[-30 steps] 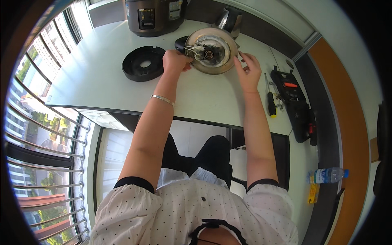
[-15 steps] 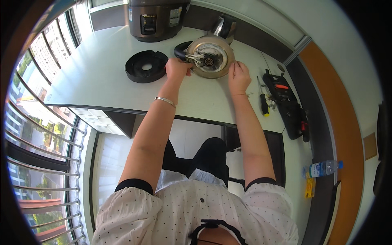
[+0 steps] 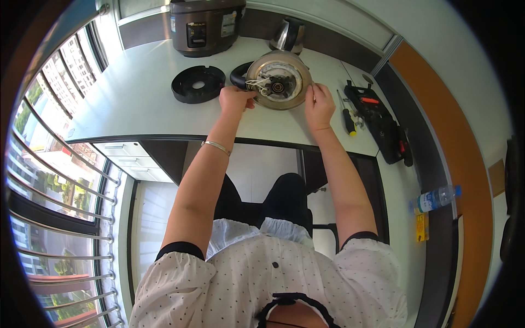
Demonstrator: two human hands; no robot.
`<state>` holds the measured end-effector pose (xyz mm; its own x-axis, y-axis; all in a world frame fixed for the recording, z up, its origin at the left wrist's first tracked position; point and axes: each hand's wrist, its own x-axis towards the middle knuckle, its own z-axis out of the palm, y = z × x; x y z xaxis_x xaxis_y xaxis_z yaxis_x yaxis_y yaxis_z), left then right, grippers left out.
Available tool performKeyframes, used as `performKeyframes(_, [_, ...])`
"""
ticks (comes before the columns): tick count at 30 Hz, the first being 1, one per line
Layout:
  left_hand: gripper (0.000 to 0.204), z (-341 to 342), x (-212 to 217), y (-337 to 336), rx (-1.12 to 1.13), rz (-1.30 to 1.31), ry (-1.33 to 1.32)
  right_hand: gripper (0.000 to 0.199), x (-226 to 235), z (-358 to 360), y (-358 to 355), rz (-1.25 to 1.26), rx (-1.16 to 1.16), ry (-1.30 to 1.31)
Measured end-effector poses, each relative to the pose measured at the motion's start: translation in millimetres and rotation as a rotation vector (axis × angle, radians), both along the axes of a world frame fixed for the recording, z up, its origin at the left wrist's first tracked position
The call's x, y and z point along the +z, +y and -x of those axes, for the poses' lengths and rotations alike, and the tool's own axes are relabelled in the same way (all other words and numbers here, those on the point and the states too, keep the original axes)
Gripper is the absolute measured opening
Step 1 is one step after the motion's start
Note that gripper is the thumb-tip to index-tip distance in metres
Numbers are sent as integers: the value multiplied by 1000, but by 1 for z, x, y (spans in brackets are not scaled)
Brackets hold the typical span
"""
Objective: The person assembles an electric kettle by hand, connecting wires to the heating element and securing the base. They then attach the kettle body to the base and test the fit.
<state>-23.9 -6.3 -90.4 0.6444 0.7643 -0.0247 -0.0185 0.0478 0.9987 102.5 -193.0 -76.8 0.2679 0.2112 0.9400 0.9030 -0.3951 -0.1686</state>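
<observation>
1. Lying on its side on the white desk (image 3: 136,104), the steel kettle (image 3: 279,80) shows its round underside w/ base cover already off: inner wiring, white leads and a centre connector are exposed.
2. Left hand (image 3: 236,99) sits at the kettle's left rim, fingers curled by the white leads and the black handle (image 3: 238,76); looks like a pinch on the wires, but can't tell for sure what it grips.
3. Right hand (image 3: 319,105) is against the right rim, fingers bent and pressing the shell, steadying it; no tool in it.
4. Black round plastic cover (image 3: 198,83) lies flat to the left, apart from the kettle, so I'd judge the opening-up part done and the inside work under way; nothing looks refitted yet.
5. Screwdriver (image 3: 348,116) w/ dark handle lies just right of the right hand, untouched; beyond it an open black tool case (image 3: 383,123).
6. At the desk's back edge: dark rice cooker (image 3: 206,24) and a second shiny kettle-like piece (image 3: 289,35), partly hidden.
7. Plastic water bottle (image 3: 436,198) lies on the floor at far right.
</observation>
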Motion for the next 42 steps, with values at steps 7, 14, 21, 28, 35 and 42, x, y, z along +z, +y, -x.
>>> performKeyframes(7, [21,10,-5,-7,-87,-27,-70,16,1,3,-14,-4,108,66])
performKeyframes(14, [23,23,-5,-6,-140,-80,31,15,-8,12,-27,52,110,162])
performKeyframes(21, [33,37,-5,-19,-67,-145,-30,21,-25,12,-49,-7,-47,213])
performKeyframes(28, [38,46,-17,-19,-41,-265,-92,39,-17,-27,-95,227,-544,57])
performKeyframes(35, [35,50,-19,-24,-36,-331,-101,31,-25,-33,-109,478,-636,233])
performKeyframes(42, [35,54,-13,-30,-24,-332,-69,35,-36,-52,-113,528,-657,352])
